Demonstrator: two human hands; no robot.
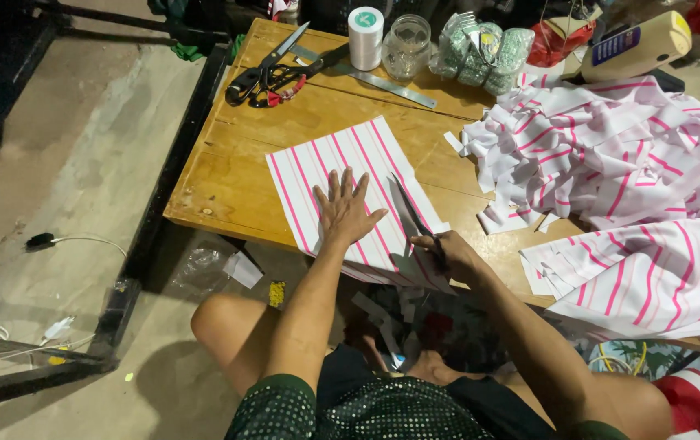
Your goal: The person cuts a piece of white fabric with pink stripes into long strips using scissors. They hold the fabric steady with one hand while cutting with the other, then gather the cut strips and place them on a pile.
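Observation:
A white fabric piece with pink stripes (pixel 329 159) lies flat on the low wooden table (pixel 236 175), overhanging the near edge. My left hand (pixel 343 210) presses on it, palm down, fingers spread. My right hand (pixel 450 254) grips black scissors (pixel 412 209) whose blades point away from me along the fabric's right edge.
A heap of the same striped fabric (pixel 610 155) and cut pieces (pixel 651 281) fill the table's right side. At the back lie two more scissors (pixel 272 73), a metal ruler (pixel 390 85), a thread spool (pixel 364 37), a glass jar (pixel 406 45) and green bundles (pixel 484 53). Scraps litter the floor.

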